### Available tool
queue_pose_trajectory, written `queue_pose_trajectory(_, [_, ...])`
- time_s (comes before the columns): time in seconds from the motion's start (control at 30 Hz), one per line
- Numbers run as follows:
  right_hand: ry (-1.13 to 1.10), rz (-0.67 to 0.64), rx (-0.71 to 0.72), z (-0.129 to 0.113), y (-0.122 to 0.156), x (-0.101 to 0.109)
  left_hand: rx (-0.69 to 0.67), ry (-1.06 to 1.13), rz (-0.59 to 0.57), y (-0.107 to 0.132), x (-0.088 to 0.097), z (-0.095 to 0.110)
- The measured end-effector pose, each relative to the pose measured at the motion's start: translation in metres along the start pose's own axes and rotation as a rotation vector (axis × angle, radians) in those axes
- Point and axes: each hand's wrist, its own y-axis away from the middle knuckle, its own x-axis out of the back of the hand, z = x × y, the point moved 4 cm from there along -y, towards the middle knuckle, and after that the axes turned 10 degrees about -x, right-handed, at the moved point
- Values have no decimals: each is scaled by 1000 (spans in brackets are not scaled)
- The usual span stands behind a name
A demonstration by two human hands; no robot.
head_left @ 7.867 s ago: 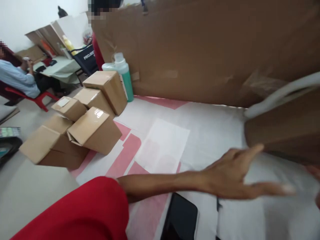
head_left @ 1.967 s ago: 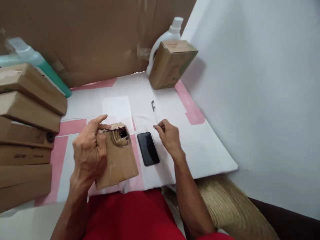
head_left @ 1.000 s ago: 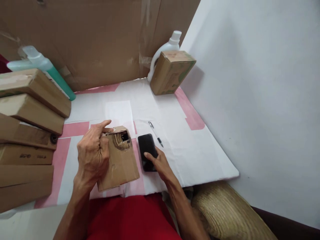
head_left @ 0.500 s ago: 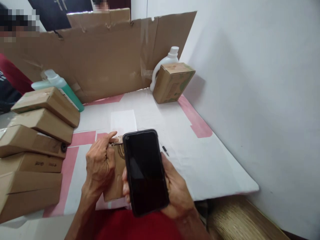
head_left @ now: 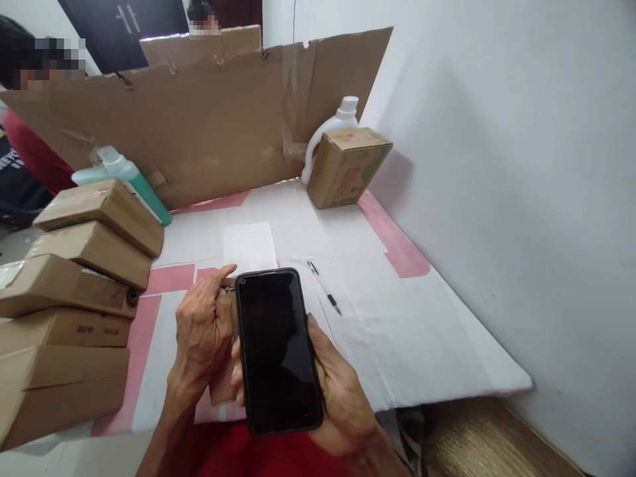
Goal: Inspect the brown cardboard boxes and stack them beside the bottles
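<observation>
My right hand (head_left: 342, 397) grips a black phone (head_left: 275, 348) with a dark screen, raised above the table's near edge. My left hand (head_left: 201, 331) is closed on a small torn cardboard box (head_left: 221, 387), which is mostly hidden behind the phone. A pen (head_left: 324, 288) lies on the white and pink table cover (head_left: 397, 318) just to the right of the phone.
Several cardboard boxes (head_left: 74, 285) are stacked at the left, with a green bottle (head_left: 126, 179) behind them. A cardboard screen (head_left: 199, 126) stands at the back. A box (head_left: 348, 165) and a white jug (head_left: 335, 122) sit by the white wall. Other people are beyond the screen.
My right hand left the pen on the table, picked up the phone and raised it in front of the box. My left hand kept its hold on the box.
</observation>
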Motion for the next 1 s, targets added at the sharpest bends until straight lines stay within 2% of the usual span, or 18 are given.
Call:
queue_pose_trajectory(0.43, [42, -4, -43, 6, 2, -3, 39, 34, -4, 2, 2, 0])
queue_pose_trajectory(0.57, [23, 76, 19, -3, 1, 8, 28, 37, 3, 4, 1, -3])
queue_pose_trajectory(0.7, [29, 150, 119, -27, 9, 27, 40, 44, 5, 2, 0, -6])
queue_pose_trajectory(0.8, [116, 242, 166, -44, 19, 47, 73, 43, -12, -3, -2, -11])
queue_pose_trajectory(0.87, [191, 353, 210, -52, 23, 69, 111, 37, -30, -8, -1, -17])
queue_pose_trajectory(1.0, [399, 668, 229, -50, 17, 130, 150, 48, -46, -18, 0, -29])
